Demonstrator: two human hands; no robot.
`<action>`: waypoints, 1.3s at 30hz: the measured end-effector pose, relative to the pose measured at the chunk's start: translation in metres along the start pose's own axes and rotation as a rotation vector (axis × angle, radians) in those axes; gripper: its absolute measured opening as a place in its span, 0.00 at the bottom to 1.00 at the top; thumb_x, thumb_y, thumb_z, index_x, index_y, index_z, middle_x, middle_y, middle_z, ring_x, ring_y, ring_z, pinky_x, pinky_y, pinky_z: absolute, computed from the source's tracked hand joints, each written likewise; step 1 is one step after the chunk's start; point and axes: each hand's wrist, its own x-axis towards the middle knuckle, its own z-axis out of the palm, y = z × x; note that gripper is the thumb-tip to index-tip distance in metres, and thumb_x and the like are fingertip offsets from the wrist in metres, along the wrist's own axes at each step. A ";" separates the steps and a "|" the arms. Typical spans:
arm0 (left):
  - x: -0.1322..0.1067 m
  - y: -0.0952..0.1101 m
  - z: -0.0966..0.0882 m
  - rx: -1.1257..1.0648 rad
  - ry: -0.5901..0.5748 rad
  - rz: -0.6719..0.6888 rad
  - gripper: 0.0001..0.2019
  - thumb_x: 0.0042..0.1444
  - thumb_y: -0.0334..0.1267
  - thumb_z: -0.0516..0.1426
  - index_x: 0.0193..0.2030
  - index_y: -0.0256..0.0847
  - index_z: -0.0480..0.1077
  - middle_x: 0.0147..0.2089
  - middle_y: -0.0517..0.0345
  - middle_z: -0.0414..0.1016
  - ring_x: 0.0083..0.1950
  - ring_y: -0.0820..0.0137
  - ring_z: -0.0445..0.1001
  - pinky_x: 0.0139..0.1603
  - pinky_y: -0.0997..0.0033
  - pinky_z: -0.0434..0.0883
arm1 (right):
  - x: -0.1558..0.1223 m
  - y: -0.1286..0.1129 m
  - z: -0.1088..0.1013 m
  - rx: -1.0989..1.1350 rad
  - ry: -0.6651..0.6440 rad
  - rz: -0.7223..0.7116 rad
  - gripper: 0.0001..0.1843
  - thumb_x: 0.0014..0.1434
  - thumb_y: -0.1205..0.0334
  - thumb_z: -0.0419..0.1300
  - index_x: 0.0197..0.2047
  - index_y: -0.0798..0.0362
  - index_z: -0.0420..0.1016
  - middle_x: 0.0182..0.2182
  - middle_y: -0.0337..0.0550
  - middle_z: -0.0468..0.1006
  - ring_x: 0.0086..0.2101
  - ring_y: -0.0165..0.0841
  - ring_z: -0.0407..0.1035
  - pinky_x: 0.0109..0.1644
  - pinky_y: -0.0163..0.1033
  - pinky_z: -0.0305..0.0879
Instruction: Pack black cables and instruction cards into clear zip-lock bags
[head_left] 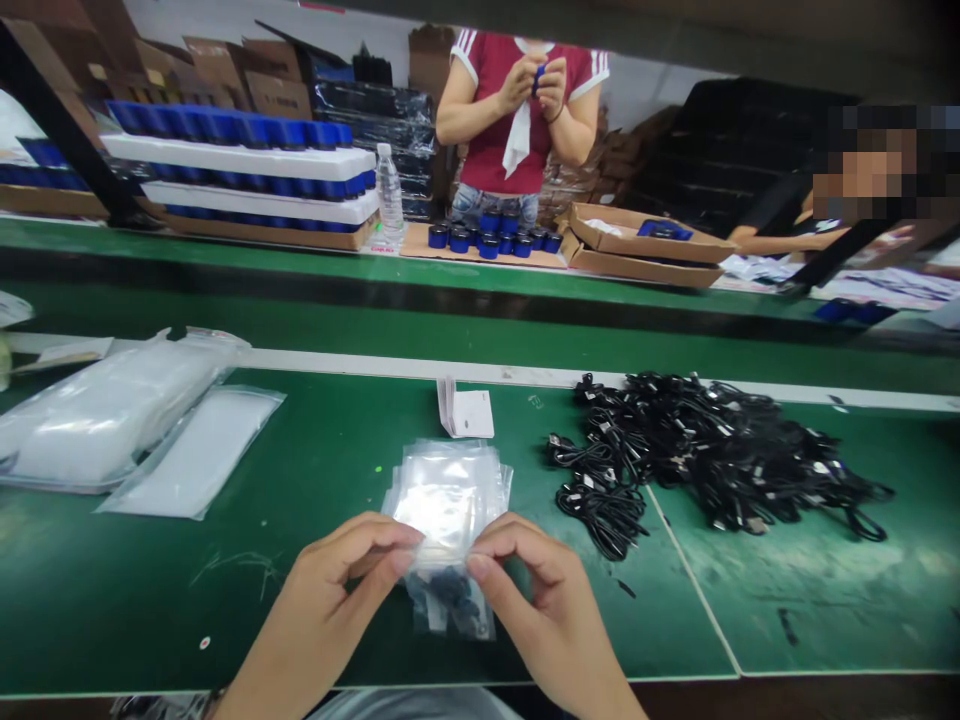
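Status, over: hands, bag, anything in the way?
Left hand, right hand: both pinching clear bag. Dark item showing through it. Cables right of hands, not in the way.

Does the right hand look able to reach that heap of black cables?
Probably yes: the black cables lie ahead and rightward of the right hand, with green tabletop showing between. It would likely need to release the clear plastic bag first.

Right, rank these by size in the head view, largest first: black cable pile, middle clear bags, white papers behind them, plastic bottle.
1. Black cable pile
2. Middle clear bags
3. White papers and plastic bottle: too alike to rank; the bottle stands farther away.
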 end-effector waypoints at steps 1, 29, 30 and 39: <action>0.000 -0.001 -0.002 0.015 -0.022 0.013 0.09 0.59 0.43 0.52 0.36 0.46 0.72 0.36 0.63 0.75 0.37 0.74 0.74 0.36 0.82 0.68 | 0.000 0.000 0.000 -0.005 -0.002 -0.012 0.08 0.58 0.66 0.57 0.27 0.54 0.72 0.24 0.39 0.72 0.28 0.30 0.66 0.33 0.33 0.60; -0.007 -0.009 0.059 -0.178 0.320 0.172 0.10 0.61 0.41 0.49 0.35 0.42 0.69 0.30 0.61 0.77 0.31 0.73 0.75 0.36 0.81 0.72 | -0.008 0.037 0.055 0.116 0.225 -0.095 0.04 0.60 0.64 0.54 0.33 0.51 0.65 0.23 0.34 0.72 0.23 0.26 0.66 0.27 0.28 0.62; -0.007 -0.009 0.060 -0.154 0.338 0.197 0.10 0.61 0.41 0.50 0.35 0.42 0.70 0.29 0.61 0.78 0.30 0.74 0.76 0.34 0.82 0.72 | -0.008 0.037 0.056 0.150 0.217 -0.088 0.03 0.60 0.63 0.54 0.33 0.51 0.65 0.24 0.35 0.73 0.23 0.27 0.67 0.27 0.29 0.63; -0.005 -0.003 0.046 -0.203 0.217 0.103 0.10 0.61 0.40 0.49 0.34 0.43 0.70 0.30 0.61 0.76 0.31 0.72 0.74 0.34 0.79 0.71 | -0.009 0.028 0.048 0.010 0.219 -0.082 0.12 0.62 0.62 0.51 0.27 0.52 0.65 0.19 0.33 0.64 0.20 0.26 0.59 0.24 0.31 0.57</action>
